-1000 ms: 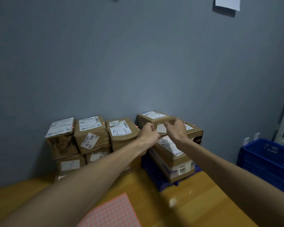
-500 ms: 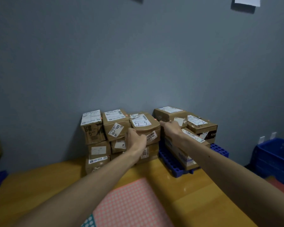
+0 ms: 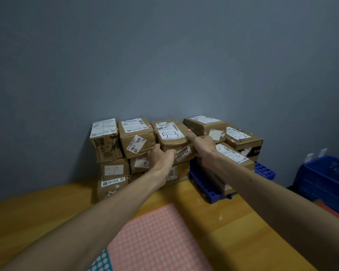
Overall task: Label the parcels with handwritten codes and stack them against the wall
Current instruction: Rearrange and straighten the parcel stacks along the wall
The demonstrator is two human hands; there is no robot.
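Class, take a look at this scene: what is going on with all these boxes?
A person has both hands on the parcel marked 5-3, atop the middle stack against the grey wall: left hand at its front lower edge, right hand pressed along its right side, seemingly squaring it up. Other parcels stand on both sides. A dotted sticker sheet lies on the table.
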